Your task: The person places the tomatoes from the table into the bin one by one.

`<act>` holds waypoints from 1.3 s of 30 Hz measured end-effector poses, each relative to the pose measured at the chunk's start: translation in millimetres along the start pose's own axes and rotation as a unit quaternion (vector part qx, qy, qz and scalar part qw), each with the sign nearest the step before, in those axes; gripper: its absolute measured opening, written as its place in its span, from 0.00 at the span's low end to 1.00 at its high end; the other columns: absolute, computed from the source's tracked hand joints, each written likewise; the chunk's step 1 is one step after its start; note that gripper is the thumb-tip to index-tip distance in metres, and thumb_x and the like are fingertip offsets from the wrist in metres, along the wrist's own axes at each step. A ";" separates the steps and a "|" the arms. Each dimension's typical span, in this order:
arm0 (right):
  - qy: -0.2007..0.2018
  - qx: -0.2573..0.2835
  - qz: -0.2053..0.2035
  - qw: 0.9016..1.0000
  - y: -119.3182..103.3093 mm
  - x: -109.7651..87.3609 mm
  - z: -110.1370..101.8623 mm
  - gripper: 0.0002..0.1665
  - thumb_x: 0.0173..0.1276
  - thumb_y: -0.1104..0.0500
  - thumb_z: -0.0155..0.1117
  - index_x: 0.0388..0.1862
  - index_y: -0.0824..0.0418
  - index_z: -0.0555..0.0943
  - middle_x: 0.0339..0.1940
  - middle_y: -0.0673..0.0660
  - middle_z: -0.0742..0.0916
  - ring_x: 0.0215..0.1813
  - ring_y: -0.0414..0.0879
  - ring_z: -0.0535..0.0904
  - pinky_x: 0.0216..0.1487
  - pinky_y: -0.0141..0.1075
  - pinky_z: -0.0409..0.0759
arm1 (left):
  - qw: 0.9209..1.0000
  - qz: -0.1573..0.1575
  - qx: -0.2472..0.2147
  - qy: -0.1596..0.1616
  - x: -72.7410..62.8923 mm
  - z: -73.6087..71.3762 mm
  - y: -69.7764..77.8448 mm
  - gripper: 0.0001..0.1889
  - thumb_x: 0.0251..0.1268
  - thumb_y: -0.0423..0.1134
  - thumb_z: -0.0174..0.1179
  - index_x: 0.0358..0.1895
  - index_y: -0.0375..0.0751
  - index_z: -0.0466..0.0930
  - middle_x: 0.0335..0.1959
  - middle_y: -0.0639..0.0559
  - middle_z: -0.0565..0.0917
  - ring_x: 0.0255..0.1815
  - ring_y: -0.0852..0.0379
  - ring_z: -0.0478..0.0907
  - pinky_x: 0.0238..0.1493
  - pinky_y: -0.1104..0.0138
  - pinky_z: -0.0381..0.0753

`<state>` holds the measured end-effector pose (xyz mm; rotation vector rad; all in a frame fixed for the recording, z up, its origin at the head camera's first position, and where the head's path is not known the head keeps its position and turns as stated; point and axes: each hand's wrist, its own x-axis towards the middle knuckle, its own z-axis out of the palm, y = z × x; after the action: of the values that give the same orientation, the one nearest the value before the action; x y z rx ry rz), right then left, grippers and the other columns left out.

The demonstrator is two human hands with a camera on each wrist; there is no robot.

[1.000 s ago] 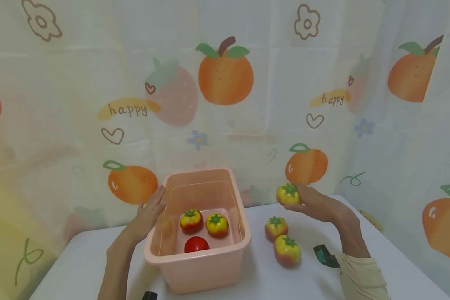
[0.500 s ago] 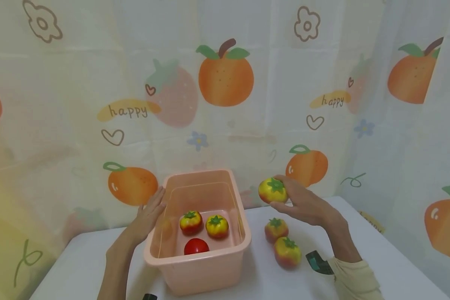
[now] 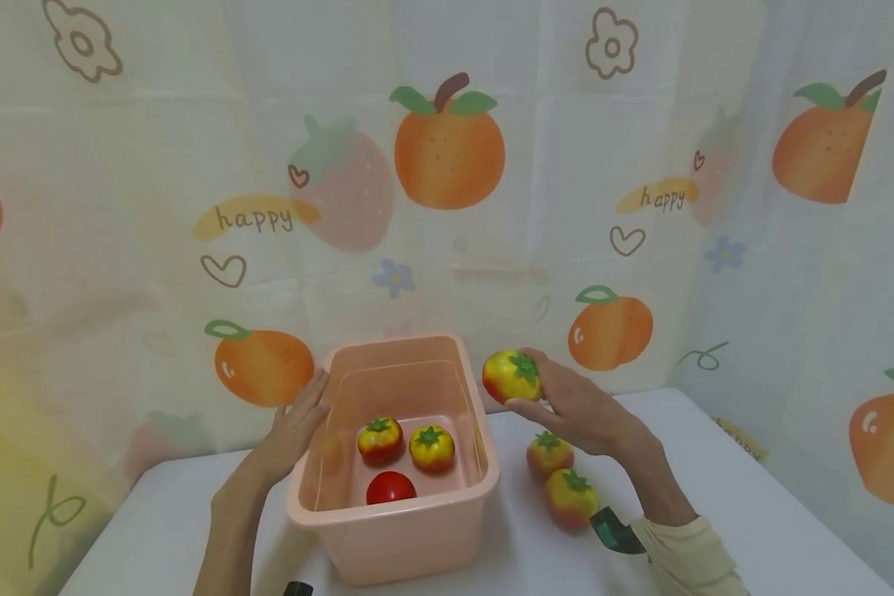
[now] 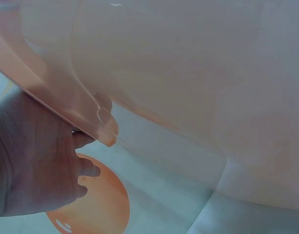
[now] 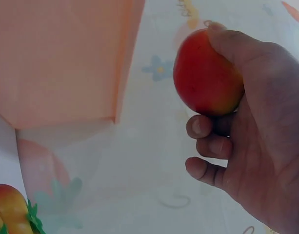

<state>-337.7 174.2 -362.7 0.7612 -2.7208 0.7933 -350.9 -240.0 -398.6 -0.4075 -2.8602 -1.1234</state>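
My right hand grips a yellow-and-red tomato with a green star-shaped top, held in the air just right of the pink tub. From the right wrist view the tomato shows its red underside, with the thumb along one side and several fingertips below. My left hand rests against the tub's left rim, fingers fairly straight; the left wrist view has this hand at the rim's edge. Inside the tub lie two yellow-and-red tomatoes and a smooth red round fruit, partly hidden by the front wall.
Two more tomatoes sit close together on the white table, right of the tub and below my right forearm. A fruit-print curtain hangs behind the table and along its sides. A dark wrist device sticks out beside the right sleeve.
My right hand has carried its tomato leftward and slightly up, from over the table's right part to near the tub's right rim. The left hand and the tub have stayed put.
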 end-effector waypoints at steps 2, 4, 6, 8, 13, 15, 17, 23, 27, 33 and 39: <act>0.007 -0.018 -0.010 1.000 -3.2 1.7 3.8 0.51 0.72 0.34 0.64 0.83 0.57 0.59 0.73 0.55 0.79 0.69 0.51 0.79 0.70 0.57 0.81 | 1.000 0.000 0.001 0.000 -0.2 0.1 -0.3 0.40 0.83 0.61 0.33 0.86 0.39 0.41 0.88 0.37 0.38 0.87 0.26 0.30 0.77 0.27 0.17; 0.014 -0.035 -0.027 0.999 -6.5 3.9 8.1 0.51 0.72 0.37 0.67 0.84 0.57 0.59 0.74 0.56 0.79 0.70 0.52 0.78 0.71 0.56 0.81 | 1.000 -0.002 0.003 0.000 -0.4 0.1 -0.4 0.40 0.83 0.62 0.33 0.86 0.40 0.41 0.88 0.37 0.38 0.87 0.26 0.29 0.77 0.27 0.17; 0.021 -0.055 -0.047 0.997 -9.9 5.4 12.8 0.52 0.71 0.39 0.69 0.84 0.57 0.59 0.75 0.57 0.78 0.72 0.53 0.77 0.72 0.55 0.80 | 1.000 -0.003 0.003 0.000 -0.3 0.2 -0.6 0.41 0.83 0.62 0.33 0.86 0.40 0.41 0.88 0.37 0.38 0.87 0.26 0.29 0.77 0.27 0.17; 0.025 -0.072 -0.065 0.995 -14.8 5.7 17.4 0.53 0.70 0.41 0.71 0.85 0.56 0.57 0.74 0.57 0.78 0.71 0.52 0.77 0.71 0.53 0.81 | 1.000 -0.005 0.004 -0.001 -0.1 0.1 -0.8 0.40 0.83 0.62 0.33 0.86 0.40 0.41 0.88 0.37 0.38 0.87 0.25 0.29 0.77 0.27 0.17; 0.028 -0.107 -0.107 0.988 -29.1 6.7 28.2 0.53 0.70 0.43 0.72 0.85 0.56 0.58 0.61 0.55 0.81 0.60 0.46 0.78 0.64 0.43 0.87 | 1.000 -0.003 0.004 -0.001 -0.1 0.0 -0.4 0.40 0.84 0.62 0.33 0.86 0.40 0.41 0.88 0.37 0.38 0.87 0.26 0.29 0.77 0.26 0.17; 0.027 -0.114 -0.119 0.986 -33.1 7.2 31.9 0.53 0.70 0.43 0.71 0.85 0.57 0.58 0.58 0.55 0.81 0.57 0.45 0.77 0.62 0.41 0.87 | 1.000 -0.001 0.004 0.000 -0.2 -0.1 -0.2 0.40 0.84 0.61 0.33 0.86 0.40 0.41 0.88 0.37 0.38 0.87 0.26 0.30 0.77 0.26 0.18; 0.026 -0.117 -0.130 0.984 -35.3 8.1 34.9 0.51 0.72 0.42 0.70 0.85 0.58 0.59 0.55 0.55 0.81 0.55 0.44 0.77 0.61 0.39 0.87 | 1.000 0.002 0.001 0.002 -0.2 -0.4 -0.3 0.40 0.84 0.61 0.33 0.86 0.39 0.42 0.88 0.37 0.39 0.87 0.26 0.30 0.77 0.26 0.18; 0.024 -0.113 -0.139 0.983 -36.0 8.3 35.4 0.45 0.74 0.41 0.66 0.83 0.55 0.63 0.54 0.55 0.82 0.52 0.44 0.78 0.60 0.41 0.87 | 1.000 0.003 -0.002 0.005 -0.1 -0.3 -1.0 0.39 0.84 0.60 0.34 0.86 0.40 0.41 0.88 0.37 0.38 0.87 0.27 0.30 0.77 0.26 0.17; 0.016 -0.112 -0.115 0.987 -36.1 5.6 28.4 0.42 0.75 0.39 0.65 0.81 0.52 0.66 0.57 0.53 0.83 0.55 0.45 0.80 0.62 0.44 0.87 | 1.000 -0.002 -0.001 0.005 -1.1 0.7 -1.2 0.41 0.82 0.63 0.35 0.86 0.43 0.41 0.89 0.39 0.38 0.87 0.28 0.30 0.78 0.27 0.18; 0.016 -0.125 -0.111 0.986 -29.5 1.8 15.0 0.38 0.74 0.43 0.68 0.78 0.53 0.71 0.58 0.52 0.84 0.56 0.46 0.81 0.62 0.45 0.87 | 1.000 -0.003 -0.002 0.005 -1.3 0.9 -1.2 0.41 0.82 0.64 0.35 0.87 0.44 0.40 0.89 0.40 0.38 0.88 0.29 0.30 0.78 0.27 0.18; -0.006 -0.140 -0.090 0.986 -21.7 -4.0 3.0 0.36 0.75 0.42 0.65 0.77 0.51 0.72 0.59 0.51 0.84 0.56 0.45 0.80 0.60 0.43 0.88 | 1.000 -0.003 -0.002 0.004 -1.0 0.7 -1.6 0.42 0.81 0.64 0.36 0.87 0.45 0.40 0.89 0.41 0.38 0.88 0.28 0.30 0.78 0.27 0.18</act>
<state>-323.0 158.5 -356.9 0.9302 -2.6455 0.3591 -350.3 -240.9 -400.3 -0.3941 -2.8538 -1.1301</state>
